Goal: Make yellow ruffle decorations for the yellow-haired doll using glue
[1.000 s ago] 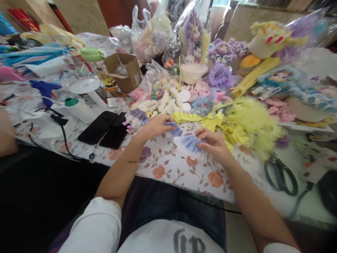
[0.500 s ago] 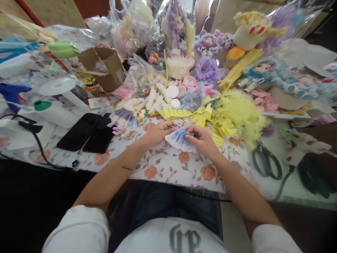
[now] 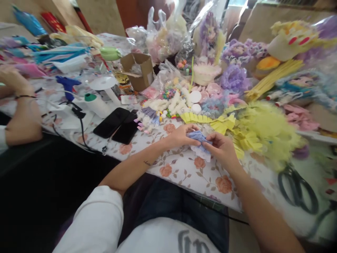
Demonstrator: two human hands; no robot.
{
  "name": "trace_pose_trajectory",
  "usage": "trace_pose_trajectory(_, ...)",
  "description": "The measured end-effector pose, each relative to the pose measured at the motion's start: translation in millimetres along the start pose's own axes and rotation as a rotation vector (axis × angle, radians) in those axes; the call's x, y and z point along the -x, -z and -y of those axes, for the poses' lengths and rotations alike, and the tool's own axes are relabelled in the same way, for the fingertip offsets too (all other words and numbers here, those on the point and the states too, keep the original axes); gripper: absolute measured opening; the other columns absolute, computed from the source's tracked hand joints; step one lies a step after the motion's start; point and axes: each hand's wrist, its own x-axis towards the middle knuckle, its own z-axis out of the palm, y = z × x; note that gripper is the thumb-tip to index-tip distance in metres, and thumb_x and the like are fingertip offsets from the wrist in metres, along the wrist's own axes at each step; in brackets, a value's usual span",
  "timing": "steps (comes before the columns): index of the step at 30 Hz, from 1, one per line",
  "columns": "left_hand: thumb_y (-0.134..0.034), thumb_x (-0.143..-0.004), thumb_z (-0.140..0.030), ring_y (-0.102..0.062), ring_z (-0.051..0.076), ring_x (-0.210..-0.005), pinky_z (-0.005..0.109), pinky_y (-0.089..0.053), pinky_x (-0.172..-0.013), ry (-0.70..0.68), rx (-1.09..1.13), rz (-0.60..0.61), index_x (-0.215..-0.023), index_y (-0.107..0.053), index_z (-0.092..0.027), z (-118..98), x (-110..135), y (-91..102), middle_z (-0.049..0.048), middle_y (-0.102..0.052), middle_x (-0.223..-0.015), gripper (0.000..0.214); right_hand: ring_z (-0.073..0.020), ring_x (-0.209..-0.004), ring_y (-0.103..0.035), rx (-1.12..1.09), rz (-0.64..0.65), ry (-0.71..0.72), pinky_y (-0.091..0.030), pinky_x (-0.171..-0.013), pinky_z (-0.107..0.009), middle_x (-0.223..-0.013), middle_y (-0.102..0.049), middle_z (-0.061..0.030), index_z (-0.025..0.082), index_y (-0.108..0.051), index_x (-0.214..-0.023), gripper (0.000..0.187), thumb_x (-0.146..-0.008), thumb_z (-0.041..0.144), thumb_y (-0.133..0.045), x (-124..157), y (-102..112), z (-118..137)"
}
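Between my two hands is a small blue gingham doll skirt (image 3: 198,136) with a white lace hem hanging down. My left hand (image 3: 183,136) pinches its left side, fingers behind and thumb in front. On the other side my right hand (image 3: 221,146) grips the cloth between thumb and fingers. Some of the skirt is hidden by my fingers. Just beyond lie pleated yellow strips (image 3: 202,118), a pile of yellow tulle (image 3: 268,130) and small cream fluffy pieces (image 3: 176,104).
Two dark phones (image 3: 112,122) lie to the left, near a spool of thread (image 3: 96,104) and a blue glue gun (image 3: 67,86). Black-handled scissors (image 3: 297,186) rest at the right. A cardboard box (image 3: 138,72) stands behind. Another person's arm (image 3: 23,105) reaches in at far left.
My view has swung left, bringing another person's arm into sight. The skirt stays in both hands; its cloth is now more gathered and folded, with less lace spread out.
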Motion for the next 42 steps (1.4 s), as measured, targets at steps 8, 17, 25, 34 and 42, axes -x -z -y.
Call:
trace_pose_trajectory(8, -0.088, -0.064, -0.030, -0.066, 0.018, -0.087, 0.031, -0.049, -0.079, -0.072, 0.011, 0.049, -0.117, -0.064, -0.018, -2.6, 3.3, 2.2, 0.0054, -0.068, -0.096, 0.059, -0.0154, -0.071, -0.061, -0.175, 0.002, 0.031, -0.048, -0.060, -0.028, -0.081, -0.066, -0.0013, 0.023, -0.066, -0.099, 0.033, -0.075, 0.040, -0.080, 4.2, -7.7, 2.6)
trace_pose_trajectory(17, -0.090, -0.059, -0.026, -0.067, 0.013, -0.077, 0.027, -0.055, -0.075, -0.175, 0.258, -0.342, -0.099, -0.069, -0.017, -35.2, 16.7, 61.6, 0.0026, -0.071, -0.094, 0.046, -0.0186, -0.069, -0.068, -0.241, -0.120, -0.127, -0.055, -0.062, -0.033, -0.084, -0.073, -0.0055, 0.021, -0.065, -0.102, 0.038, -0.084, 0.055, -0.069, -1.1, -6.6, -8.5)
trace_pose_trajectory(25, -0.081, -0.067, -0.011, -0.066, 0.011, -0.073, 0.023, -0.054, -0.066, -0.068, 0.167, -0.621, -0.098, -0.071, -0.018, -53.5, 60.2, 160.7, 0.0022, -0.072, -0.092, 0.033, -0.0187, -0.062, -0.066, -0.149, -0.073, -0.107, -0.053, -0.056, -0.033, -0.074, -0.072, -0.0038, 0.021, -0.065, -0.100, 0.035, -0.079, 0.050, -0.071, -4.0, -9.1, -12.5)
trace_pose_trajectory(34, -0.082, -0.067, -0.018, -0.065, 0.012, -0.071, 0.026, -0.055, -0.067, 0.021, 0.106, -0.575, -0.099, -0.073, -0.018, -43.7, 51.4, 180.1, 0.0049, -0.072, -0.093, 0.033, -0.0159, -0.057, -0.062, -0.220, -0.101, -0.146, -0.052, -0.055, -0.031, -0.070, -0.069, -0.0020, 0.019, -0.064, -0.097, 0.037, -0.074, 0.046, -0.072, -6.6, -8.2, -15.1)
trace_pose_trajectory(42, -0.083, -0.066, -0.032, -0.060, 0.017, -0.075, 0.030, -0.048, -0.075, 0.062, -0.549, -0.738, -0.090, -0.071, -0.016, -27.9, 50.4, 188.5, 0.0044, -0.069, -0.083, 0.031, -0.0162, -0.058, -0.062, -0.176, -0.088, -0.141, -0.050, -0.053, -0.030, -0.071, -0.068, -0.0026, 0.018, -0.065, -0.097, 0.032, -0.076, 0.043, -0.067, -4.6, -9.0, -9.9)
